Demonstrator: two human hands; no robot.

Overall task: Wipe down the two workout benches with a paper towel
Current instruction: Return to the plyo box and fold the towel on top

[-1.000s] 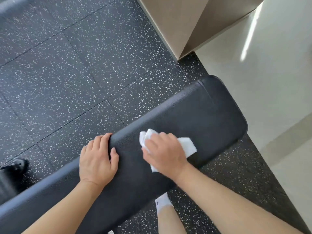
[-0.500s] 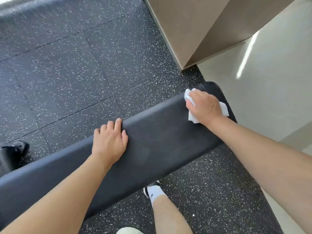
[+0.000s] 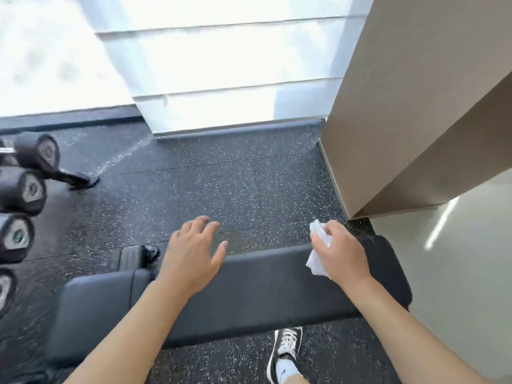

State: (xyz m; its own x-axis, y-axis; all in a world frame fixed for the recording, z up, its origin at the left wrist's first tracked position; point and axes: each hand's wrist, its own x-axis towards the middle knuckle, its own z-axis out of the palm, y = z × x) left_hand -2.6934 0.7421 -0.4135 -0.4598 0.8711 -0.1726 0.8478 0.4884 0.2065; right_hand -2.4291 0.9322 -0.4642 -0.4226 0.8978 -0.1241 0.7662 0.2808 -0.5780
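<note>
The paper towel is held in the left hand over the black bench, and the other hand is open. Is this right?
Not quite. The head view shows the paper towel gripped in the right hand over the black bench; the left hand is the open one.

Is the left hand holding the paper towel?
No, the left hand is spread and holds nothing; the right hand grips the paper towel.
</note>
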